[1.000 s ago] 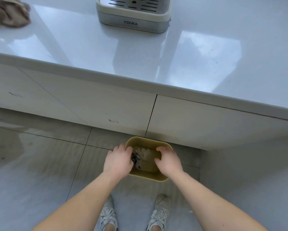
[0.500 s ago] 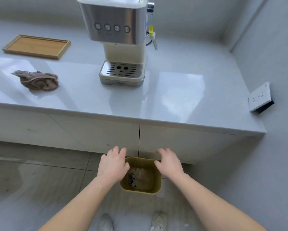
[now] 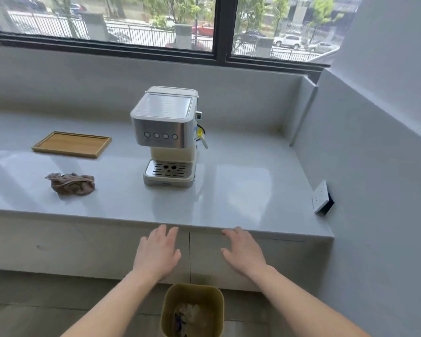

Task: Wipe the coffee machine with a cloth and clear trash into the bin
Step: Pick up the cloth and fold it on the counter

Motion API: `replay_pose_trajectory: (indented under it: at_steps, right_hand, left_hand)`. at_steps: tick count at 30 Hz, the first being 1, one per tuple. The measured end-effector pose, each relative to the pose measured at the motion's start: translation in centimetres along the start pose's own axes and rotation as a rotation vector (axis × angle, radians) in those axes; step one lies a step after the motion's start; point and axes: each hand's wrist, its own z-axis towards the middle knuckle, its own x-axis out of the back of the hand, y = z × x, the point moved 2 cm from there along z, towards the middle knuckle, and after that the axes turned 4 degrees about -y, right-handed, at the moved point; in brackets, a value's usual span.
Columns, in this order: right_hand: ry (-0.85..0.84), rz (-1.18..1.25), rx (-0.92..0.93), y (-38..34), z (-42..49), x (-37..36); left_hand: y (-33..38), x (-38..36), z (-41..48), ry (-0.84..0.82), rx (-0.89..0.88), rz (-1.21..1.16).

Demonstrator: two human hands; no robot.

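Presently the left hand (image 3: 157,254) and right hand (image 3: 244,251) are held empty with fingers spread before the bench (image 3: 241,190). Crumpled trash (image 3: 188,317) is seen inside the bin (image 3: 192,291) below; the cloth (image 3: 70,183) is left of the coffee machine (image 3: 167,137).

The coffee machine (image 3: 168,137) stands mid-counter (image 3: 241,190), with the tray (image 3: 71,144) to its left nearer the back wall and the cloth (image 3: 70,183) left of it nearer the front edge, before the tray. A socket (image 3: 321,197) sits on the right wall beside the counter's right end, and a window (image 3: 156,23) runs behind. The bin (image 3: 192,310) stands on the floor before the cabinet, holding trash (image 3: 187,317), with the left hand (image 3: 157,254) and right hand (image 3: 244,251) above it, apart, before the cabinet front.
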Motion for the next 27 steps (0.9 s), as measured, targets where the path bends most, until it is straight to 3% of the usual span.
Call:
replay_pose_trajectory:
  at_steps: [18,27]
  right_hand:
    - [0.071,-0.148,0.166,-7.8,3.7,9.4]
    - [0.076,-0.189,0.262,-15.7,5.5,8.5]
  left_hand:
    - [-2.7,11.0,-0.2,0.216,0.109,0.125]
    - [-10.3,13.7,-2.4,0.259,0.194,0.105]
